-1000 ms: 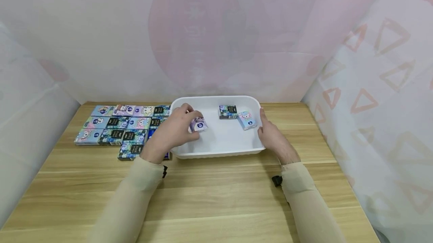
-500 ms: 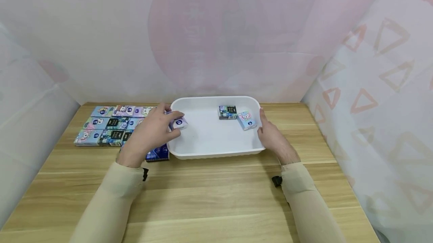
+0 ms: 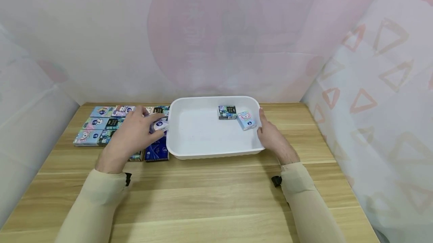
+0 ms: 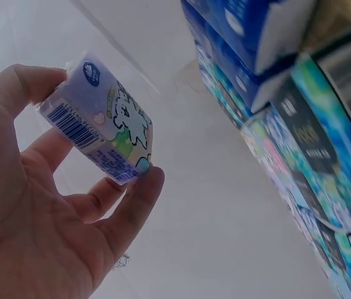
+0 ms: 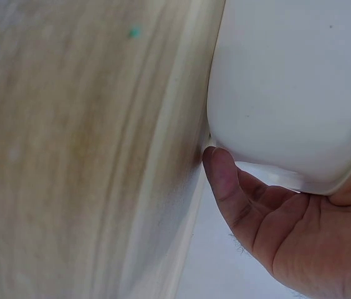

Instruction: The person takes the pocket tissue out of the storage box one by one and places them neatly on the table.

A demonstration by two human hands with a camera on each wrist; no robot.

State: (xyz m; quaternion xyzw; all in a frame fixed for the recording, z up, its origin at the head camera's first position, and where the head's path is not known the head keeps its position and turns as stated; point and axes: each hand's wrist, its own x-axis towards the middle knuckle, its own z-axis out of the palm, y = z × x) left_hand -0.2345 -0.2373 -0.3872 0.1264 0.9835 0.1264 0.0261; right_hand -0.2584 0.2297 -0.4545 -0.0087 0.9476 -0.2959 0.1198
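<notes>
My left hand pinches a small purple pocket tissue pack between thumb and fingertips. In the left wrist view the pack is tilted, with its cartoon print and barcode showing. From the head view, this hand is over the tissue packs just left of the white plastic tray, hiding several of them. My right hand holds the tray's right end, thumb by the rim; in the right wrist view its fingers reach the tray's lower edge. Inside the tray lie a dark floral tissue pack and a light blue tissue pack.
Rows of tissue packs lie side by side left of the tray, some light with cartoons, some dark floral. Dark blue packs lie close to the tray's left wall. A printed cloth rises behind the wooden table.
My left hand has carried the purple tissue pack leftward out of the tray, over its left rim to above the rows. My right hand and the tray have stayed in place.
</notes>
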